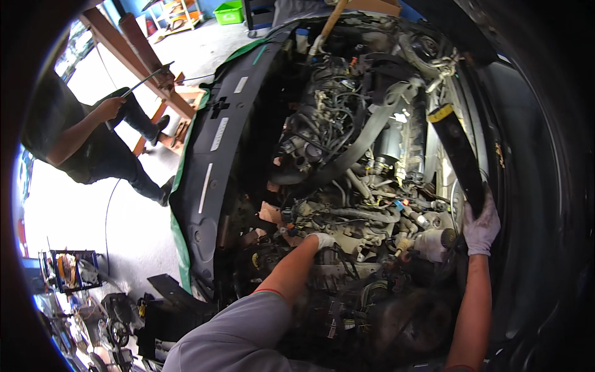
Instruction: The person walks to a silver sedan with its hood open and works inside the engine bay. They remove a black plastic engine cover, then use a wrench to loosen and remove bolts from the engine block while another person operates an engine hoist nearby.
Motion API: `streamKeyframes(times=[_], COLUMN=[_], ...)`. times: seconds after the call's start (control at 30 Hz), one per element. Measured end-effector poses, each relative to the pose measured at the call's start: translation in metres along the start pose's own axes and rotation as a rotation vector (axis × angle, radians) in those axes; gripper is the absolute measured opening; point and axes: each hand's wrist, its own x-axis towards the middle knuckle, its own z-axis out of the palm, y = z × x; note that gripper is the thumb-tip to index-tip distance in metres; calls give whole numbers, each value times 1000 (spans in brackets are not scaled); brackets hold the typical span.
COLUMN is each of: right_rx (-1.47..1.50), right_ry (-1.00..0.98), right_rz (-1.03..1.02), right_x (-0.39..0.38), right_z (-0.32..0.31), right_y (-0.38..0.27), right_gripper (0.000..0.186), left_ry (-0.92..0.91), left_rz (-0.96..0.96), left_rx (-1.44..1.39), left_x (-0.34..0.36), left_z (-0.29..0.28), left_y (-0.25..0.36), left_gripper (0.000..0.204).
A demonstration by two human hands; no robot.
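Observation:
My left hand, in a pale glove, reaches into the open engine bay among hoses and wiring; its fingers are mostly hidden. At the bay's right side, my right hand, also gloved, grips the lower end of a long black bar with a yellow top end. The bar leans up toward the upper left. Left of it are a shiny cylinder and a broad grey strap-like part, with tangled engine parts around both.
A dark front panel with a green cover borders the bay on the left. Beyond, a co-worker holds a metal rod beside a reddish-brown frame. Loose parts lie at lower left; a green crate sits at the back.

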Motion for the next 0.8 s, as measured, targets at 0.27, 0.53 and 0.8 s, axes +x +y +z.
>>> streamKeyframes(times=[0.27, 0.53, 0.8], right_rx=[-19, -30, -9], right_ry=[-21, -27, 11], right_rz=[-48, -28, -56], right_x=[2, 2, 4], right_z=[-5, -6, -5], right_y=[-6, -7, -8], right_gripper=[66, 66, 68], left_ry=[-113, -124, -138], left_rz=[-125, -144, -110], left_rx=[141, 122, 114], left_x=[-1, -17, -17], left_z=[-9, -24, -23], left_y=[13, 32, 28], left_gripper=[13, 22, 25])
